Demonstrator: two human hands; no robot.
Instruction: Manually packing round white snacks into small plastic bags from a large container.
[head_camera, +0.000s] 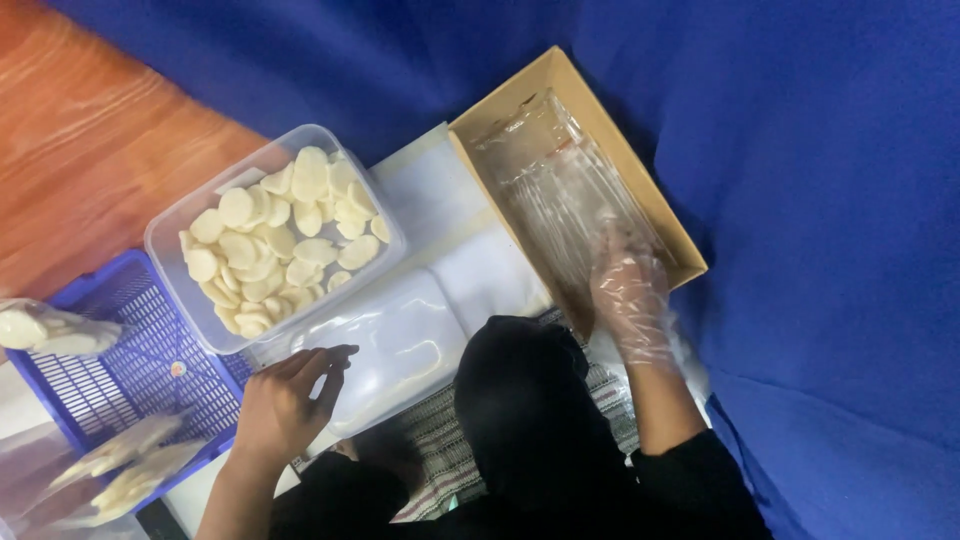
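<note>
- Head view: my right hand (628, 290) wears a thin clear glove, fingers spread loosely and pointing into the box (672, 225). The fingertips rest on the clear bags (555, 180) stacked inside; I cannot tell whether any bag is pinched.
- My right forearm rises from my dark sleeve at the lower edge, straight up to the near end of the box, wrist about level.
- My left hand (285, 400) is bare, palm down, fingers half curled and slightly apart, closed on nothing. The fingertips hover at the near edge of the tub (180, 225), just beside the white sheet (400, 335); I cannot tell whether they touch it.
- My left forearm comes up from the bottom edge, angled right.
- The tub is clear plastic, heaped with pale round slices (280, 245), and sits partly over the blue basket (130, 370).
- The box is tan cardboard, open-topped, lying tilted on the blue cloth (830, 200), well right of the tub.
- Filled bags (130, 470) of slices lie at the basket's near corner, and another (50, 328) at the left edge.
- Bare wooden floor (80, 150) shows at top left.
</note>
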